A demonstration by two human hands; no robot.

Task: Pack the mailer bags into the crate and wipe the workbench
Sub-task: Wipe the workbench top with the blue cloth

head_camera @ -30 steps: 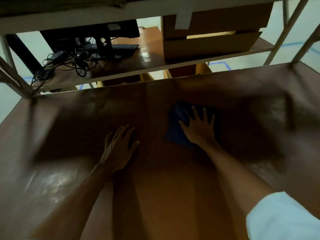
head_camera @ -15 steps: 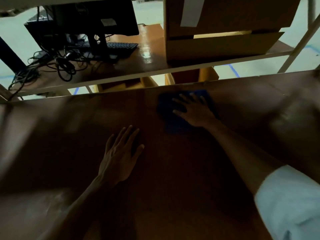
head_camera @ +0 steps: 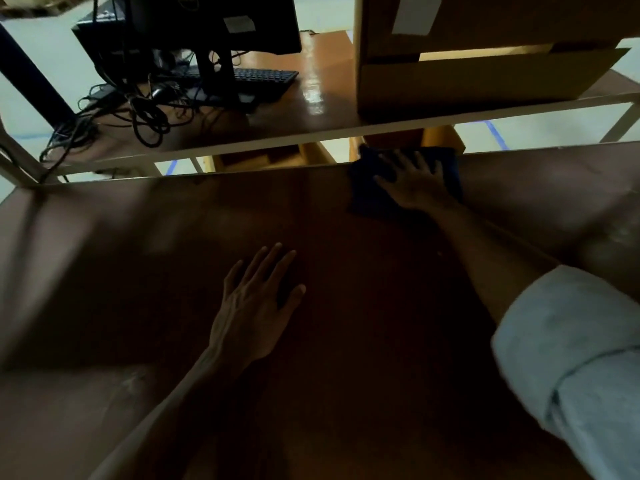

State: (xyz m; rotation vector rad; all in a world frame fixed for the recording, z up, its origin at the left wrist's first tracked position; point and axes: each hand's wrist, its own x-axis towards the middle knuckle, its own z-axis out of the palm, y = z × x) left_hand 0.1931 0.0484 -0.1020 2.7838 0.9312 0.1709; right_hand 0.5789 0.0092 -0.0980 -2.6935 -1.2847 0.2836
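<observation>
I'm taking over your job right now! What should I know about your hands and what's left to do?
Left hand: open, flat on the workbench, holding nothing.
Right hand: open, fingers spread, pressing the blue cloth at the workbench's far edge.
Mailer bags and crate: not in view, so packing cannot be judged.
Left to do: probably wipe the near side; how much is already wiped does not show.

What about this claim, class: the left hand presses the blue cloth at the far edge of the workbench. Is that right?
No. The head view shows the right hand pressing the blue cloth at the far edge of the workbench; the left hand lies flat nearer.
</observation>
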